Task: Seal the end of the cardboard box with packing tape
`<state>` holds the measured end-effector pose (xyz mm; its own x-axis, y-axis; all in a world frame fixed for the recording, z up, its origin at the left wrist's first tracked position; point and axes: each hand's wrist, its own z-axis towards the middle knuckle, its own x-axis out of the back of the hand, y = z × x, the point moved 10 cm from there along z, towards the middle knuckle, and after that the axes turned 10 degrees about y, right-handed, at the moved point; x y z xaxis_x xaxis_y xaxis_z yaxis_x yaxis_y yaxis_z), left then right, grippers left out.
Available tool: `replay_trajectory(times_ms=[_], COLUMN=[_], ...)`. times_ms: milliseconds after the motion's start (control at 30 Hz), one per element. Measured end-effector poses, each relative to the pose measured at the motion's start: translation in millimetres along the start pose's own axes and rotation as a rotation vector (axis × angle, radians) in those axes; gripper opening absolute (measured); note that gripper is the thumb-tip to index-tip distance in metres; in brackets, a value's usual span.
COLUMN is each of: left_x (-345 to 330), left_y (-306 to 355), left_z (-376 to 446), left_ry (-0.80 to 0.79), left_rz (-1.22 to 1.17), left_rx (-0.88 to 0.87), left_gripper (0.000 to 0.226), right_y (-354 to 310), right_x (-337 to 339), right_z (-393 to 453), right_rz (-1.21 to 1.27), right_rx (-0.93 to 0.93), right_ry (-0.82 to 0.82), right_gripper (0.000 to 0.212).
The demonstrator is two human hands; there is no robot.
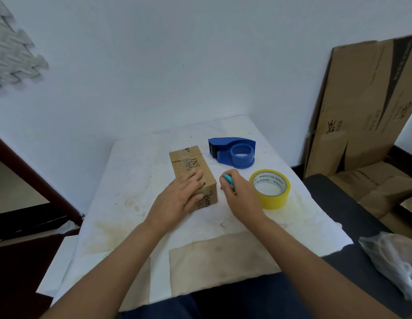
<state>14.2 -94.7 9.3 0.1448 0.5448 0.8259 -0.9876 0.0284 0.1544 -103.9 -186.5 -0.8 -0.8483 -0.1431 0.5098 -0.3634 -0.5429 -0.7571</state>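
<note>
The box [193, 173] lies on its long side near the middle of the table [131, 203], one short end toward the wall and the other toward the person, with strips of clear tape already across its far top. The left hand [179, 199] comes in from the lower left on a nearly straight forearm and rests palm-down on the near end of the box, fingers [195, 178] spread flat over the top and wrapping nothing — it presses rather than grips. The right hand [239, 194] reaches in from the lower right, wrist slightly bent, and sits just beside the box's right face without touching it; its fingers are curled closed around a small teal tool [228, 180], whose tip pokes out above the knuckles — what kind of tool it is cannot be told. The yellow tape roll [270, 188] lies flat on the table just right of that hand, partly behind it, its inner core printed with words. Farther back, near the wall edge, a blue dispenser [232, 150] sits empty, well apart from both hands. Flattened cartons [361, 100] lean against the wall at the right.
</note>
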Motion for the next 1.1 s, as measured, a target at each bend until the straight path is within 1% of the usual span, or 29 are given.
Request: replay_trajectory(times_ms=[100,167,200,267,333,400,500,533,600,667,733,800,867,933,1000,1100], left_x=[0.7,0.6,1.2,5.0,10.5,11.2,9.9,10.7,13.8,12.3,10.5,12.8,15.6,13.6,6.2,-3.0], left_y=[1.8,1.4,1.8,8.1,21.9,36.7,56.9,61.1,64.0,60.9,54.1,45.6,40.5,39.0,40.8,39.7], left_z=[-0.4,0.4,0.6,1.1,2.6,4.8,6.6,6.8,6.4,6.5,7.1,10.7,18.0,26.9,33.3,35.9], left_ry=[-0.003,-0.021,-0.033,-0.029,-0.001,-0.001,0.005,0.010,0.016,0.003,-0.007,0.009,0.012,-0.025,-0.106,-0.184], left_rz=[-0.007,-0.010,-0.008,-0.002,-0.013,-0.045,-0.110,-0.136,-0.208,-0.316,-0.443,-0.522,-0.593,-0.655,-0.685,-0.638], left_rx=[-0.005,0.032,0.054,0.049,-0.001,-0.034,-0.055,-0.039,0.048,0.180,0.350,0.500,0.612,0.679,0.707,0.725], left_gripper=[0.051,0.049,0.048,0.047,0.045,0.041,0.036,0.036,0.038,0.039,0.036,0.030,0.029,0.032,0.035,0.039], right_y=[-0.5,4.2,9.2,26.1,42.6,50.8,55.1,55.7,57.6,59.0,57.9,55.1,49.7,45.5,43.2,39.4], right_x=[20.0,39.2,47.4,60.5,67.1,65.0,58.1,59.2,66.0,74.9,82.8,87.9,87.8,81.4,74.3,68.3], right_z=[9.0,18.2,22.4,26.7,22.4,12.3,-1.1,-2.1,-1.3,1.1,2.7,2.7,-3.4,-11.8,-18.2,-25.4], right_rz=[-0.021,-0.114,-0.199,-0.395,-0.523,-0.576,-0.680,-0.704,-0.704,-0.637,-0.461,-0.166,0.141,0.329,0.449,0.513], right_rx=[-0.010,0.005,0.008,-0.024,-0.086,-0.134,-0.139,-0.135,-0.144,-0.164,-0.202,-0.269,-0.364,-0.444,-0.504,-0.543], right_ry=[0.041,0.067,0.054,-0.001,-0.080,-0.188,-0.346,-0.365,-0.357,-0.315,-0.267,-0.215,-0.198,-0.215,-0.213,-0.202], right_gripper=[0.017,0.016,0.016,0.016,0.017,0.021,0.036,0.036,0.034,0.034,0.031,0.023,0.016,0.017,0.022,0.026])
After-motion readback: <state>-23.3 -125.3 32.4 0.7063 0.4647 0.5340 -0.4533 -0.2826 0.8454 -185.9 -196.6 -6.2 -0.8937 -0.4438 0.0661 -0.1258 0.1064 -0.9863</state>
